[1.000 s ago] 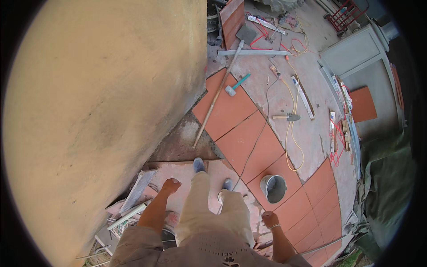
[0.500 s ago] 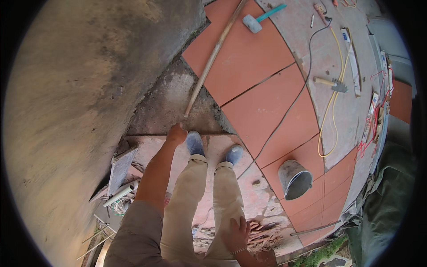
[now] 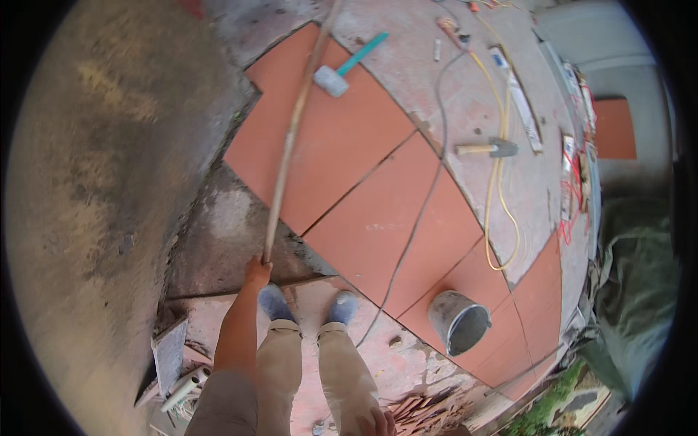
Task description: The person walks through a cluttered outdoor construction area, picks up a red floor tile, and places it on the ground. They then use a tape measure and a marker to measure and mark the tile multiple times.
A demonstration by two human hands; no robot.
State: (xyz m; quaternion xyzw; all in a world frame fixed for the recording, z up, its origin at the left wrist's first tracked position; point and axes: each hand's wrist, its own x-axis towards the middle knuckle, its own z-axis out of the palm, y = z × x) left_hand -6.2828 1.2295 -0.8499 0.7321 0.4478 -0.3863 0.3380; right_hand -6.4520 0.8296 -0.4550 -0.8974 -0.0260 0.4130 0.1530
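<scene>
Compared with half a second earlier, the view is sitting closer to the floor, the tiles (image 3: 349,138) are looming larger, and the left hand (image 3: 257,271) is remaining at the lower end of the pole (image 3: 291,138). The left hand is closing around that end, fingers wrapped on the wood, arm reaching straight down beside the left shoe (image 3: 275,301). The pole is running up and away across the orange tiles, passing just beside the mallet (image 3: 343,67). The right hand (image 3: 378,421) is resting against the right thigh at the lower edge; how far it is opening cannot be told. A bucket (image 3: 459,322) is standing on the tiles to the right, well apart from both hands.
</scene>
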